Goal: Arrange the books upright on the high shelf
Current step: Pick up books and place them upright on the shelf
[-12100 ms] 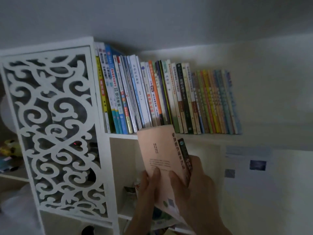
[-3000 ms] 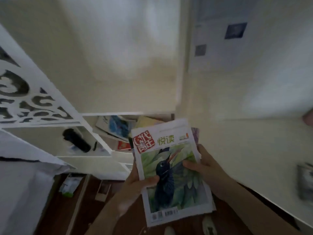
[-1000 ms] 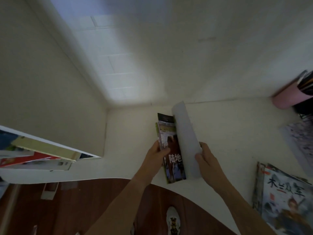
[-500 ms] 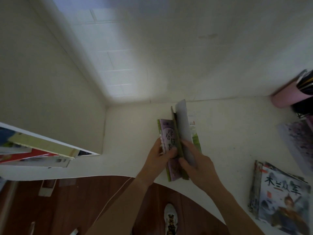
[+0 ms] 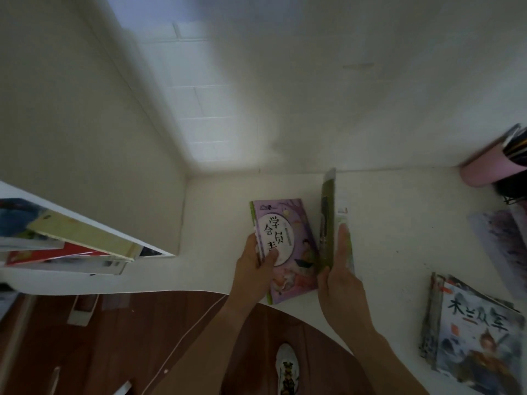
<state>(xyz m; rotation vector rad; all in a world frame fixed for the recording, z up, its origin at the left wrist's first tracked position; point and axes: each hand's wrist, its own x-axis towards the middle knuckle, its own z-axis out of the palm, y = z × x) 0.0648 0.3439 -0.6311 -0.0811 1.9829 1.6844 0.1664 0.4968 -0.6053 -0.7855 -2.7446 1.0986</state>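
A purple book (image 5: 288, 252) with a white oval title patch lies tilted on the white desk (image 5: 216, 223). My left hand (image 5: 256, 266) grips its left edge, thumb pressed on the cover. Just to its right, my right hand (image 5: 340, 269) holds a thin green-backed book (image 5: 328, 223) on edge, fingers laid along its right face and thumb on the left. The two books are spread apart, touching only near their lower corners. The high shelf is out of view.
A stack of picture books (image 5: 473, 334) lies at the desk's right edge. A pink cylinder (image 5: 490, 166) lies at the far right. A low shelf with slanted books (image 5: 71, 246) juts in from the left. Wooden floor and a shoe (image 5: 288, 372) show below.
The books were pressed together in both hands; now my right hand has drawn the thin book to the right, exposing the purple cover held by my left hand.
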